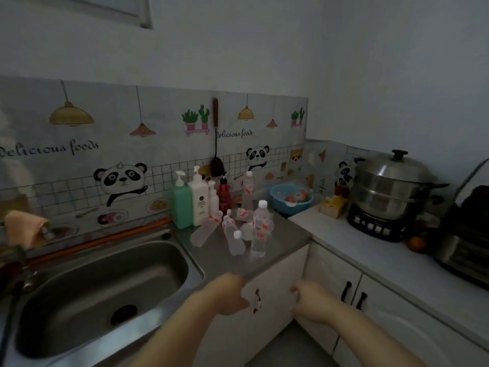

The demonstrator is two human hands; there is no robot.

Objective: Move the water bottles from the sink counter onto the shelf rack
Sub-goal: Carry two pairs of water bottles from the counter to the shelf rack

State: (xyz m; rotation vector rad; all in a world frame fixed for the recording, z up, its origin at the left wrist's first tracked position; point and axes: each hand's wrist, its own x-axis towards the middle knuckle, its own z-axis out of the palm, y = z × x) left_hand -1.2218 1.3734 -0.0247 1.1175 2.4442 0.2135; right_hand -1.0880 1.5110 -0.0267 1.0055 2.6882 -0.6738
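Dim kitchen with a panda-print backsplash [124,178]. Steel sink [105,287] fills the left, and a grey counter [287,234] adjoins it on the right. Steamer pot [389,186] sits farther right. Left hand [230,295] and right hand [309,303] hover before the counter edge, fingers loosely curled, holding nothing. Pump bottles [197,197] stand against the backsplash. Water bottles [260,229] cluster beside them on the counter, 2 upright, the others lying.

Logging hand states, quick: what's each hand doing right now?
Left hand: open, fingers loosely curled, holding nothing.
Right hand: open, fingers loosely curled, holding nothing.

Backsplash sticker [79,154]: "Delicious foods", printed twice.
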